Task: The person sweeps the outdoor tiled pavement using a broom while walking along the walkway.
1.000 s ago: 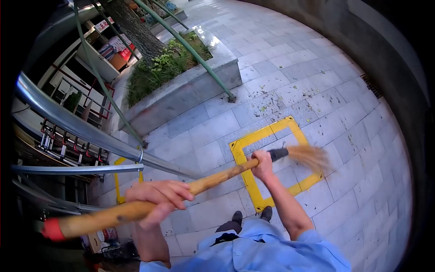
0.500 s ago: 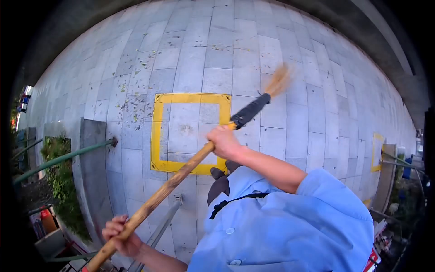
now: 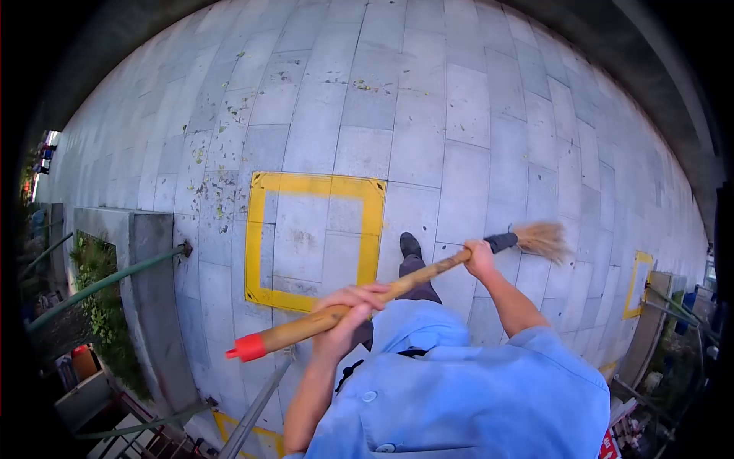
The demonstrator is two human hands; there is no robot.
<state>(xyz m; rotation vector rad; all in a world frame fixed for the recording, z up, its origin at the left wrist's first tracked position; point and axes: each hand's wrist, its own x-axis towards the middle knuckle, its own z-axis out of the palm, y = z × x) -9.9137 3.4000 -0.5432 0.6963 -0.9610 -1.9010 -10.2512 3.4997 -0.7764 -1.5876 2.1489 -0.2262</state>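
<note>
A broom with a wooden handle (image 3: 428, 273) lies slantwise across the front of my body. My left hand (image 3: 345, 312) wraps round the thick upper handle, a little in from its red end cap. Further down, close to the black binding, my right hand (image 3: 480, 260) grips the same handle. The straw bristles (image 3: 541, 241) fan out at the right, over the paving. Small leaves (image 3: 200, 195) are scattered on the grey slabs at the upper left.
A yellow painted square (image 3: 315, 183) marks the paving before me. At left stands a stone planter (image 3: 153, 306) with a green pole (image 3: 111, 281). A metal pole (image 3: 256, 409) rises at lower left. A dark wall (image 3: 642, 69) curves along the upper right.
The view has turned away from the tree and planter. Since the last earlier frame the bristles have swung right and down, the red end has come into view, and one foot has stepped forward.
</note>
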